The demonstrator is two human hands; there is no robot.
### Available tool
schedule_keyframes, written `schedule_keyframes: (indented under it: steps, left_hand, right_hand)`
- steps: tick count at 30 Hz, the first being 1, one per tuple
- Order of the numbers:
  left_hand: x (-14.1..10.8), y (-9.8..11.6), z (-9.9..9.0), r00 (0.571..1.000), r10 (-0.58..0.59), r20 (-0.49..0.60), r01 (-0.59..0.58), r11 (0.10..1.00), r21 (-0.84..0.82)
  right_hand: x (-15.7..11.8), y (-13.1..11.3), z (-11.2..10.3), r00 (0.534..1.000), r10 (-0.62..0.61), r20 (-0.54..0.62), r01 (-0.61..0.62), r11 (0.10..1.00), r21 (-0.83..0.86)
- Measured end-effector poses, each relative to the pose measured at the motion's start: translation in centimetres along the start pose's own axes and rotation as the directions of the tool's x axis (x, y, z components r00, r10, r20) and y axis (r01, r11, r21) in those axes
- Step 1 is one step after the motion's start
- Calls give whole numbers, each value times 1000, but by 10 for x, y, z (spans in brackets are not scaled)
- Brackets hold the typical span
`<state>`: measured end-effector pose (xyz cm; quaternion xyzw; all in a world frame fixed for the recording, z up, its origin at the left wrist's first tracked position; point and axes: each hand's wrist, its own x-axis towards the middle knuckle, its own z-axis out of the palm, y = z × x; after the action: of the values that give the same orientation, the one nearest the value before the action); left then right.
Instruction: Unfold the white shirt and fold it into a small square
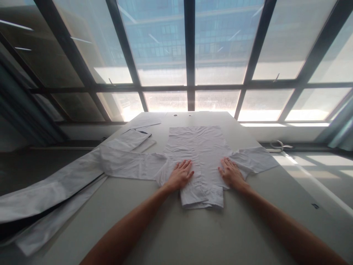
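Observation:
A white long-sleeved garment lies spread on the white table, its collar end toward me and its sleeves out to both sides. Wrinkles run across its body. My left hand rests flat on the left part of the garment, fingers apart. On the right part, near where the right sleeve begins, my right hand lies flat with its fingers stretched out. Neither palm's underside shows.
More white clothing with dark edges lies along the table's left side and hangs over its edge. A small dark object is at the right. Large windows stand behind the table, with curtains at the sides.

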<state>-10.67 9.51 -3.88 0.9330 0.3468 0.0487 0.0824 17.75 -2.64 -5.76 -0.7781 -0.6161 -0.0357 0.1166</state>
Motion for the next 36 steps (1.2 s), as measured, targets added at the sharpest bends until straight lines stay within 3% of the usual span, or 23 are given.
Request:
schedule_keyframes:
  steps: [5, 10, 13, 19, 24, 36]
  left_hand:
    - [1, -44, -11, 960, -247, -133, 254, 966, 37]
    - [-2, -49, -17, 934, -296, -199, 309, 950, 40]
    - [-3, -40, -18, 933, -257, -252, 278, 959, 50]
    - [-1, -24, -16, 965, -86, -248, 84, 996, -19]
    - [-1, -19, -6, 991, 80, -109, -85, 996, -40]
    - [-1, -20, -3, 995, 75, -71, -77, 997, -28]
  right_hand:
    - [2, 3, 2, 1000, -20, 15, 20, 1000, 18]
    - [2, 1, 1, 1000, -21, 12, 20, 999, 27]
    - [2, 1, 0, 1000, -15, 10, 15, 999, 36]
    - [2, 0, 0, 1000, -9, 7, 9, 1000, 3]
    - [2, 0, 0, 1000, -10, -11, 10, 1000, 12]
    - [2, -1, -1, 999, -18, -26, 18, 1000, 18]
